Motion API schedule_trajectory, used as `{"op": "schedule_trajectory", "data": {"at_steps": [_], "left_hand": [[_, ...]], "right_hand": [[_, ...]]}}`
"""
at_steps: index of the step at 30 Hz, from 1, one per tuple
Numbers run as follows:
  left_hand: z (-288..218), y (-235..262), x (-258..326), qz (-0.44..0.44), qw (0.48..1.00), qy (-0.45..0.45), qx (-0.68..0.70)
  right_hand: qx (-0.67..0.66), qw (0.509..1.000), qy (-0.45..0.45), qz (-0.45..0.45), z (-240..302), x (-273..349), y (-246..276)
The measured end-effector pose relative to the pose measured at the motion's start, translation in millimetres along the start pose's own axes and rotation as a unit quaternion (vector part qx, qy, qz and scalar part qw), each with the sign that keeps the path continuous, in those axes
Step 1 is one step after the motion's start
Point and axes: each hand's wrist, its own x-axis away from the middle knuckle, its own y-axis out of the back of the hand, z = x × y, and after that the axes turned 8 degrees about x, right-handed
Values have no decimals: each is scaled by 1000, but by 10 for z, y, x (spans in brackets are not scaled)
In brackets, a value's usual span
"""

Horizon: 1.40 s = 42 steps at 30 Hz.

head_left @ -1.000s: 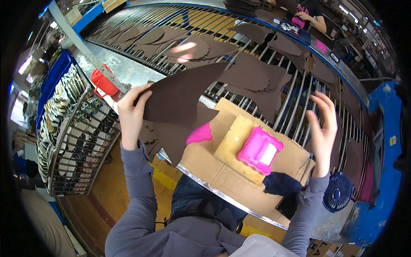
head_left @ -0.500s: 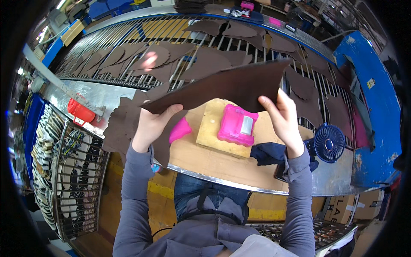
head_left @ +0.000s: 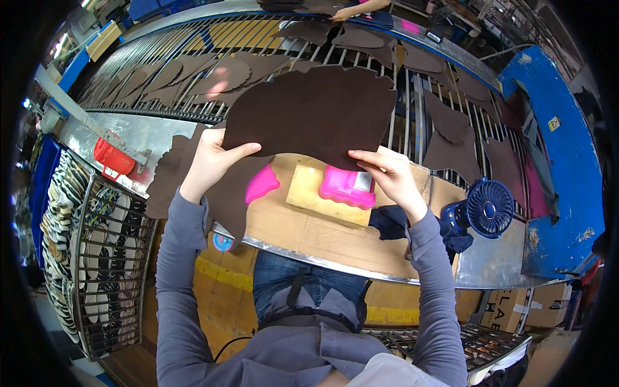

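Note:
A dark brown cut sheet piece (head_left: 309, 113), with one scalloped edge away from me, is held up in front of me over the work table. My left hand (head_left: 213, 158) pinches its near left corner, thumb on top. At the near right edge my right hand (head_left: 387, 171) grips it between thumb and fingers. Below it, a pink plastic block (head_left: 345, 187) sits on a yellowish board (head_left: 309, 200). Another pink piece (head_left: 261, 184) lies left of the board. More brown sheet pieces (head_left: 222, 193) hang over the table edge under my left hand.
A barred conveyor rack (head_left: 412, 116) beyond the table carries many brown pieces. Blue fan (head_left: 489, 208) and dark cloth (head_left: 454, 235) stand at right, near a blue machine housing (head_left: 561, 168). A red holder (head_left: 115, 159) and a wire cart of soles (head_left: 106, 271) are left. Another person's hand (head_left: 345, 13) reaches in at the far side.
The brown piece has turned from nearly edge-on to showing its broad face. My right hand has shifted left and slightly lower. A person's arm has appeared at the far side.

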Motion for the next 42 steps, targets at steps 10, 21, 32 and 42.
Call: {"op": "schedule_trajectory", "data": {"at_steps": [10, 21, 32, 42], "left_hand": [[39, -71, -57, 6, 999, -17, 29], [151, -561, -341, 108, 994, -21, 25], [131, -1500, -698, 303, 940, -159, 5], [-38, -2333, -944, 450, 878, -145, -71]], "right_hand": [[68, 997, 25, 11, -49, 130, 21], [158, 985, 31, -55, -187, 770, 161], [-18, 928, -325, -182, -310, 1808, 44], [199, 924, -243, -218, 211, 2233, 1052]]}}
